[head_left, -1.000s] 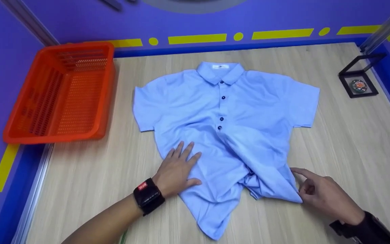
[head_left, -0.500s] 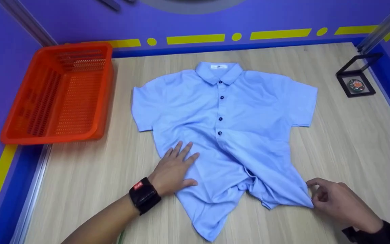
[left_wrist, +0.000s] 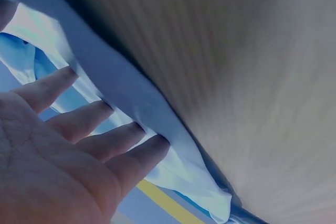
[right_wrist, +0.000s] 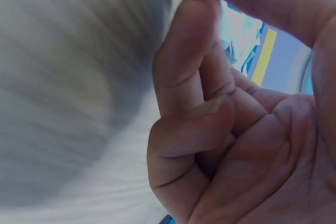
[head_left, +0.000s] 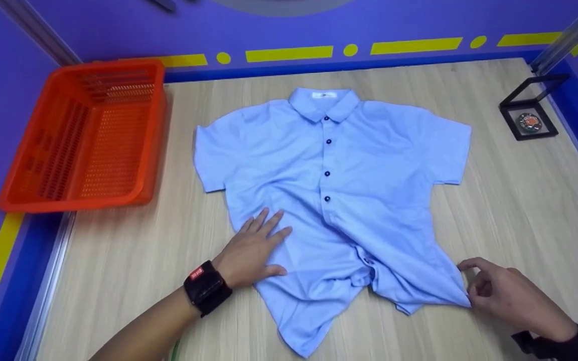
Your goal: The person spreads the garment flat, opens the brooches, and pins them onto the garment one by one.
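Note:
A light blue short-sleeved shirt lies front up on the table, collar away from me, dark buttons down its middle. Its lower half is creased and bunched, with a gap between the two front tails. My left hand rests on the shirt's left side with straight, spread fingers; in the left wrist view its fingertips touch the cloth. At the lower right, my right hand pinches the shirt's bottom corner, which is drawn out to a point. In the right wrist view the other fingers of that hand are curled.
An orange plastic basket stands at the back left. A black frame with a round badge-like piece sits at the back right. Blue-purple walls with yellow marks border the wooden table at the back and sides.
My right hand has pulled the shirt's corner outward to the right and slightly toward me, spreading that side and flattening its fold. The left hand stays nearly in place.

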### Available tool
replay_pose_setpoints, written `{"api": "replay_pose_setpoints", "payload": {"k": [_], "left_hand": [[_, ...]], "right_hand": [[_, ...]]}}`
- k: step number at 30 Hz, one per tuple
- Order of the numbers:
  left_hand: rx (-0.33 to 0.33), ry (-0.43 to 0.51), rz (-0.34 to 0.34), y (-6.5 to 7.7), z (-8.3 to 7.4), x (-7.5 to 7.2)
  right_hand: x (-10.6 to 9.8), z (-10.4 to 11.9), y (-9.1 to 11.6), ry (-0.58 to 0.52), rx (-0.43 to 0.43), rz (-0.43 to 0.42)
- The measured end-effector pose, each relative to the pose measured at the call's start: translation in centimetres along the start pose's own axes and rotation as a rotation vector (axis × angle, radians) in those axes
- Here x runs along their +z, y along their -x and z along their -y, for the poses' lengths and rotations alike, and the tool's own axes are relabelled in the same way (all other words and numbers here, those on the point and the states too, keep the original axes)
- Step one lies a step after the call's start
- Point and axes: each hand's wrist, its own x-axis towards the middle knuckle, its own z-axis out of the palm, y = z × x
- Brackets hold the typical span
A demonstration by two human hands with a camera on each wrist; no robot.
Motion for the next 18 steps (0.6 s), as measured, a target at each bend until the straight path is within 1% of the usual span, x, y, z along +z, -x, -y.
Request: {"api": "replay_pose_setpoints", "payload": {"k": [4,7,10,12,14,16,18], "left_hand": [[0.004,0.011,-0.019,0.5,-0.6,0.0],[-0.009,0.024,-0.025,1.1,-1.5,0.1],[-0.02,0.019,-0.047,1.7,-2.5,0.3],[-0.019,0.004,-0.075,2.1,-3.3,0.5],[-0.011,-0.015,-0.111,2.4,-4.0,0.7],[-0.002,-0.032,-0.139,2.7,-4.6,1.1],[0.004,-0.048,-0.139,3.0,-5.0,1.4]], "right_hand": [[-0.8,0.6,-1.0,0.006,0.02,-0.031],[-1.9,1.0,-2.4,0.034,0.027,-0.094],[-3.1,1.4,-4.2,0.078,-0.002,-0.187],[-3.9,1.7,-5.5,0.097,-0.038,-0.241],[-4.7,2.2,-6.8,0.105,-0.055,-0.276],[-5.4,2.7,-8.2,0.097,-0.075,-0.282],[-5.9,3.2,-9.7,0.089,-0.07,-0.269]]}}
